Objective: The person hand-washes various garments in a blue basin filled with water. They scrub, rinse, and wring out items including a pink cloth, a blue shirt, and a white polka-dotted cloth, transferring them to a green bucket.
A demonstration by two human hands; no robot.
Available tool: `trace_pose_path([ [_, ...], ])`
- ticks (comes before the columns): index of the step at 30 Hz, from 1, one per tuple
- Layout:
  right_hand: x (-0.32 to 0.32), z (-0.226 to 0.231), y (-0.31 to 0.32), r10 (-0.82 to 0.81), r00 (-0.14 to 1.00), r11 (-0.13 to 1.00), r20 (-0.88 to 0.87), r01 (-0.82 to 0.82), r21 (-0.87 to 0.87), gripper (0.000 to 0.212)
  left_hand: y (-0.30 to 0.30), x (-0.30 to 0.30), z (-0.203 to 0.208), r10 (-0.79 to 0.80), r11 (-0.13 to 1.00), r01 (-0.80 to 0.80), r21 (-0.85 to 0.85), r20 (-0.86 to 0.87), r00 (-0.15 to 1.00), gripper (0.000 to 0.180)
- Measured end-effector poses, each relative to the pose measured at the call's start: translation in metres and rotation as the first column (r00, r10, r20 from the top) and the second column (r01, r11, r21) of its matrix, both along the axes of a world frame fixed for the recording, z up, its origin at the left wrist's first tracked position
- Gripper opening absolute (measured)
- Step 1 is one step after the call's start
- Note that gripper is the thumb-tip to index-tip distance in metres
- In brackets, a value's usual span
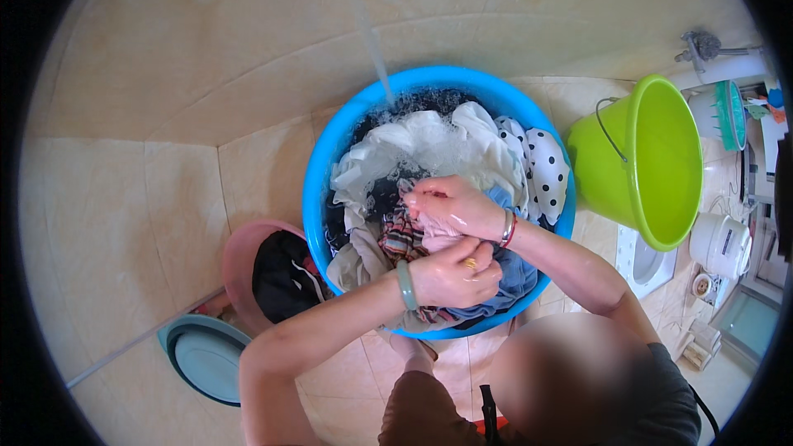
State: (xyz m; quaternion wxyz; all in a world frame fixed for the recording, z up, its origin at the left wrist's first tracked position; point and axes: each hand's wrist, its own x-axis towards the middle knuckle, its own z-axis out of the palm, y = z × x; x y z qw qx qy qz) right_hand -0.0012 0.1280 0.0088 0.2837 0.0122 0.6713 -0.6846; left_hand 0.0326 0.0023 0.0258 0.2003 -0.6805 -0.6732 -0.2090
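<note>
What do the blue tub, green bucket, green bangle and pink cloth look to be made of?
Blue tub: probably plastic, glossy, judging by its smooth, evenly coloured rim. Green bucket: likely plastic, smooth and uniformly lime. Green bangle: perhaps polished stone or glass, from its smooth sheen. Pink cloth: soft, creased fabric; fibre unclear.

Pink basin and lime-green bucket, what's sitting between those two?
In the head view, the blue washtub full of wet laundry stands between the pink basin and the lime-green bucket.
</note>
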Motion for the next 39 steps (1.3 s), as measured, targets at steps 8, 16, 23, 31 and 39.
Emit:
trace_pose_path([
  [8, 0.007, 0.028, 0.033, -0.300, 0.941, 0.912, 0.157, 0.331, -0.242, 0.035, -0.018, -0.010, 0.008, -0.034, 0.605, -0.778, -0.171, 0.970, -0.239, 0.040],
  [16, 0.018, 0.070, 0.063, -0.335, 0.892, 0.935, -0.304, 0.355, 0.011, 0.050, -0.060, -0.007, 0.028, -0.330, 0.891, -0.411, -0.193, 0.347, -0.878, 0.048],
  [23, 0.056, 0.138, 0.074, 0.044, 0.968, 0.997, -0.247, -0.028, 0.069, 0.086, -0.065, 0.009, 0.090, -0.180, 0.861, -0.416, -0.292, 0.591, -0.786, 0.046],
  [31, 0.091, 0.156, 0.085, 0.148, 0.628, 0.883, -0.764, 0.263, 0.388, 0.038, -0.037, 0.021, 0.139, 0.212, 0.803, -0.523, -0.285, 0.958, -0.195, 0.035],
  [39, 0.137, 0.213, 0.173, -0.528, 0.689, 0.816, -0.496, 0.574, -0.071, 0.030, 0.068, 0.005, 0.199, 0.294, 0.839, -0.511, -0.187, 0.946, 0.135, 0.036],
])
